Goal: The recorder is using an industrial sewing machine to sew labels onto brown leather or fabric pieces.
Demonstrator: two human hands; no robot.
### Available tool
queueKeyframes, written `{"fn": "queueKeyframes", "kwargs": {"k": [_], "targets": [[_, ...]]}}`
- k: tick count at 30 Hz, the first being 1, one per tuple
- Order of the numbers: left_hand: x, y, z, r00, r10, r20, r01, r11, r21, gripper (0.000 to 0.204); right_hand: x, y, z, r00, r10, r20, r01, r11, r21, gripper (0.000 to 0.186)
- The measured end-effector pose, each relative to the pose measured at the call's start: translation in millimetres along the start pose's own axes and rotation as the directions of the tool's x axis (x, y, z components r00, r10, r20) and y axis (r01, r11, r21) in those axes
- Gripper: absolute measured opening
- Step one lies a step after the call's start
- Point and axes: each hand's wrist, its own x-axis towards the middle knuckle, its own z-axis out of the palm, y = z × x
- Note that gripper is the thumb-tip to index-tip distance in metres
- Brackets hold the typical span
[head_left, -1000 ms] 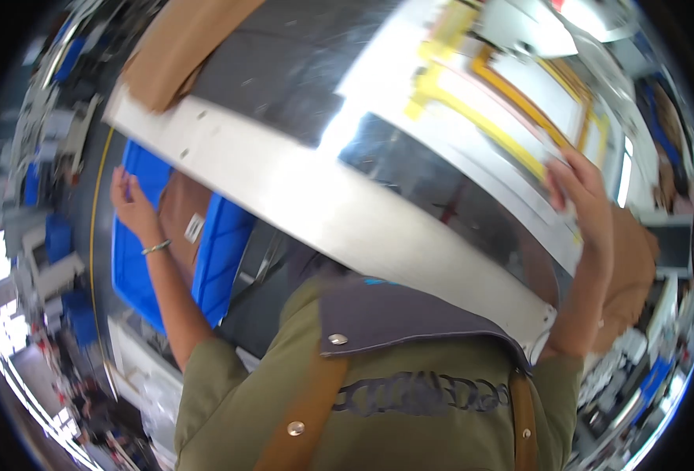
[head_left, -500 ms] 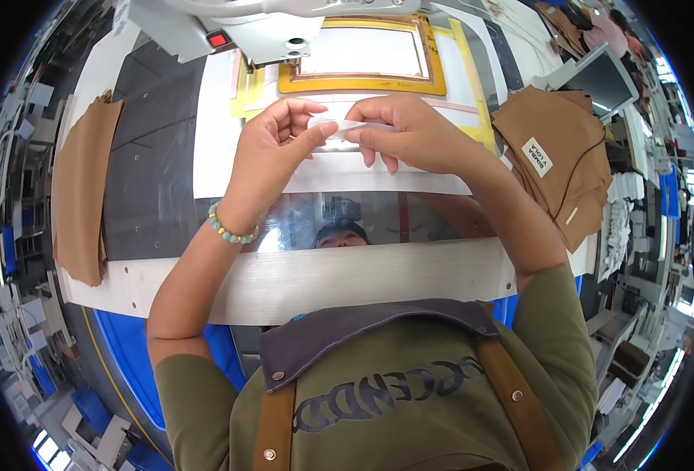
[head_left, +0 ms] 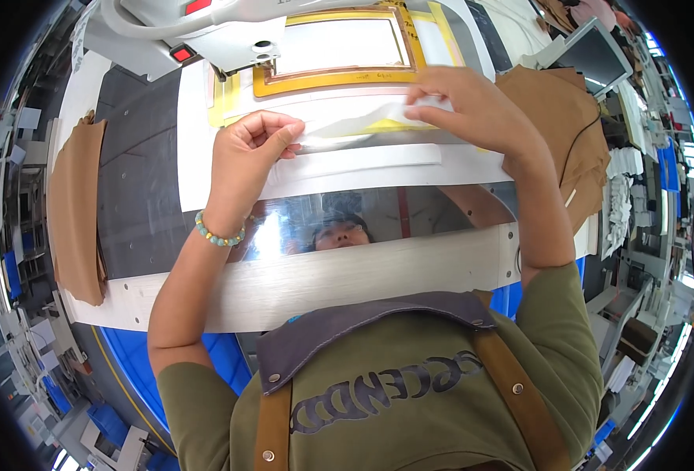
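Observation:
A thin, translucent white strip is stretched between my two hands above the work surface. My left hand pinches its left end between thumb and fingers; a beaded bracelet is on that wrist. At the other end, slightly blurred, my right hand grips the strip with thumb and fingertips. Just beyond it lies a yellow frame with a white middle, on white sheeting. On the near side, a flat white band crosses the sheet, partly under the left hand.
A white machine head overhangs the far left of the frame. Brown fabric pieces are stacked at the left and lie at the right, near a screen. A shiny metal plate runs along the table's near side.
My hands have moved apart, the right one going right and farther away, the left one slightly left. The white strip between them is now drawn out long. My view has shifted slightly.

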Motion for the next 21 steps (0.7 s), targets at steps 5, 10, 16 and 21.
{"fn": "queueKeyframes", "kwargs": {"k": [5, 10, 16, 21], "targets": [[2, 14, -1, 0.987, 0.158, 0.014, -0.158, 0.987, 0.021, 0.011, 52, -49, 28, 0.781, -0.428, -0.456, 0.567, 0.791, 0.230, 0.030], [7, -2, -4, 0.935, 0.354, 0.031, -0.356, 0.931, 0.079, 0.014, 57, -68, 32, 0.906, -0.338, -0.256, 0.414, 0.834, 0.364, 0.020], [-13, -8, 6, 0.890, 0.454, -0.032, -0.435, 0.870, 0.232, 0.030, 62, -53, 62, 0.985, -0.149, -0.091, 0.173, 0.754, 0.634, 0.016], [-4, -34, 27, 0.821, 0.545, -0.171, -0.536, 0.838, 0.098, 0.029, 63, -46, 86, 0.942, -0.210, -0.262, 0.327, 0.754, 0.569, 0.018]]}}
